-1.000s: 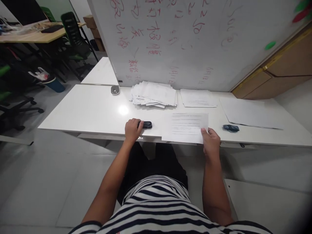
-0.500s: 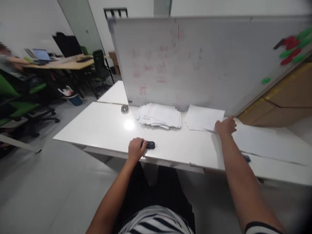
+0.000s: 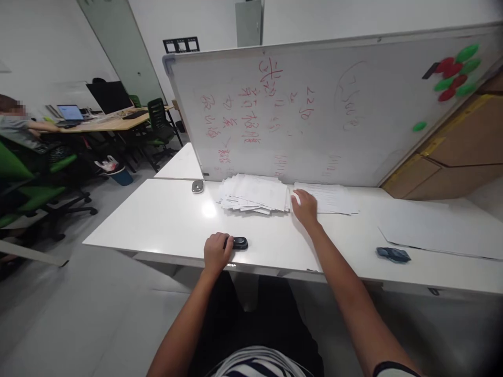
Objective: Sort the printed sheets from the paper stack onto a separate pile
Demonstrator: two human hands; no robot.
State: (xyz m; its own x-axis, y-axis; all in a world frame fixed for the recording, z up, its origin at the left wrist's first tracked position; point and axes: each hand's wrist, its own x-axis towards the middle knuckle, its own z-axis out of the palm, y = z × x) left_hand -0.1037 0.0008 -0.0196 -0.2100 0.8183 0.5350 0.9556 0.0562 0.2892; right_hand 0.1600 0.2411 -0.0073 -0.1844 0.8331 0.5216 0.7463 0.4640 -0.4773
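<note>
My left hand (image 3: 216, 251) is closed around one end of a small black stapler-like device (image 3: 238, 243) lying at the front edge of the white table (image 3: 157, 220). My right hand (image 3: 304, 206) reaches forward with fingers spread flat on the table. It rests between a loose, fanned pile of papers (image 3: 255, 193) on its left and a neater stack of sheets (image 3: 328, 198) on its right, touching the left edge of that stack.
A whiteboard (image 3: 314, 110) with red writing and coloured magnets stands along the table's far edge. A large sheet (image 3: 436, 230) and a small dark object (image 3: 393, 254) lie at the right. A grey mouse-like object (image 3: 197, 186) sits far left. Another person sits at a desk (image 3: 98, 123) with chairs.
My right hand moved a printed sheet from the front edge onto the neat stack at the back, let go, and has shifted left towards the fanned pile. My left hand stayed on the black device.
</note>
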